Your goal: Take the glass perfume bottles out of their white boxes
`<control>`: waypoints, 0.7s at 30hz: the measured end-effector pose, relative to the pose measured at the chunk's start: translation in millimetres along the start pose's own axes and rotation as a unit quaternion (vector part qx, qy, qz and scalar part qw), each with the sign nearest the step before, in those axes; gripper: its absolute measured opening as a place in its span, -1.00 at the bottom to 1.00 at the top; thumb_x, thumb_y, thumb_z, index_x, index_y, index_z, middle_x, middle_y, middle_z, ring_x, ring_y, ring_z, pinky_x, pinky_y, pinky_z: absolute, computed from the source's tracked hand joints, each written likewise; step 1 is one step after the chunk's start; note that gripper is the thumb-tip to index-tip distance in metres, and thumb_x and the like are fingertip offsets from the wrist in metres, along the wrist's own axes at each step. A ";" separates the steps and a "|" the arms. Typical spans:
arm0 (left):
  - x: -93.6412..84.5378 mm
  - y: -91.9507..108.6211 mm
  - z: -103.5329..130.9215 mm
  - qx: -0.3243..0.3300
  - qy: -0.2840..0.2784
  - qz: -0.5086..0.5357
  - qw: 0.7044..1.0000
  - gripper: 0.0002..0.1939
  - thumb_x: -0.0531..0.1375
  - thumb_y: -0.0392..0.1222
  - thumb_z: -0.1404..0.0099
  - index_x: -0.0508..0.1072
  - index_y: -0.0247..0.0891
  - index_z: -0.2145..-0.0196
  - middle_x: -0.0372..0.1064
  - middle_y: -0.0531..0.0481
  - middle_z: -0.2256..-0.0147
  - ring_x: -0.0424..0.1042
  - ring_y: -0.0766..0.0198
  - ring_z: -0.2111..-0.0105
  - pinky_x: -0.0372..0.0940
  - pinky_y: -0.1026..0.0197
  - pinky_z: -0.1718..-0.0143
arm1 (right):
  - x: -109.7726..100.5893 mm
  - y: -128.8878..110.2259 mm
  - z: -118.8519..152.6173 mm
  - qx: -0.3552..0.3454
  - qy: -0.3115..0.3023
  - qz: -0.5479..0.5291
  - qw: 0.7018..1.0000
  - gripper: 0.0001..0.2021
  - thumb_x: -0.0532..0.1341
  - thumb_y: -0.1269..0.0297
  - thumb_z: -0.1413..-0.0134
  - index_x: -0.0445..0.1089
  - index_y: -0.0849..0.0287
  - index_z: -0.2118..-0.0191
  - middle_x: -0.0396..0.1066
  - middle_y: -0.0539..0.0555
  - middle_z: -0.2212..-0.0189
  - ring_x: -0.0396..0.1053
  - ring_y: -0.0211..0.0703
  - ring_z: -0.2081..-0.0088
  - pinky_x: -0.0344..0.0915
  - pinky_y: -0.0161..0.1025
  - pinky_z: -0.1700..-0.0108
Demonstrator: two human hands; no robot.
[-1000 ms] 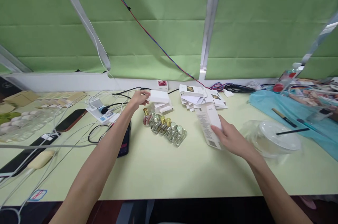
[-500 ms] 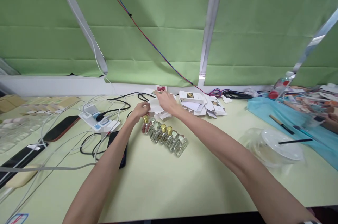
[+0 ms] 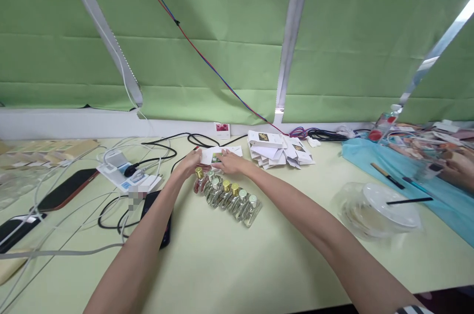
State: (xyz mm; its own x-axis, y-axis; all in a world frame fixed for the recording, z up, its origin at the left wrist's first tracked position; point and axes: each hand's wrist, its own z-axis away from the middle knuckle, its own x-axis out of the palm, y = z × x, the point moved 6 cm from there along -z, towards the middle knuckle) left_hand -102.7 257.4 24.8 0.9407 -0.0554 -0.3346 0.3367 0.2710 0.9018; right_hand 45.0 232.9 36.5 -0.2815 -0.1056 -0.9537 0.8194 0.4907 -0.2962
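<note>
At the back of the table, behind the bottles, both of my hands are on a small white box [image 3: 207,157] with a green picture. My left hand [image 3: 189,163] grips its left end. My right hand [image 3: 233,162] has its fingers on the box's right part, covering some of it. Just in front stand several small glass bottles [image 3: 224,195] in a slanting group, with gold and pale green caps. Another white box [image 3: 234,150] lies partly hidden behind my right hand. To the right is a pile of flat white boxes [image 3: 276,148] with dark pictures.
A box with a red picture [image 3: 222,130] leans at the wall. Cables, a power strip [image 3: 128,176] and phones [image 3: 68,189] lie left. On the right are a plastic-wrapped white tub [image 3: 388,208], a blue cloth [image 3: 366,153], brushes and another person's hand [image 3: 457,168].
My right hand has come down from the back toward the box, and the green picture now shows. The red-pictured box behind is now uncovered. The view has shifted slightly.
</note>
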 end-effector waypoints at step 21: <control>6.1 36.2 -35.3 0.107 -0.058 -0.139 0.983 -0.32 0.39 -0.24 0.01 0.46 -0.25 -0.12 0.56 -0.12 0.20 0.42 0.27 0.42 0.22 0.35 0.53 | -109.9 237.0 165.6 0.495 0.243 -0.163 0.818 -0.36 0.07 -0.06 -0.32 0.40 0.54 -0.12 0.37 0.56 -0.12 0.32 0.21 -0.22 0.23 -0.11 -0.17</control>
State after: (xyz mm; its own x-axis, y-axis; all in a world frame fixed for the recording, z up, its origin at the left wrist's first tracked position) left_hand -86.2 300.8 45.8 0.8049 -0.2119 -0.5543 0.5709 0.0213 0.8208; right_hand 352.8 217.6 62.5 -0.5338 0.3834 -0.7537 0.5956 -0.4622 -0.6570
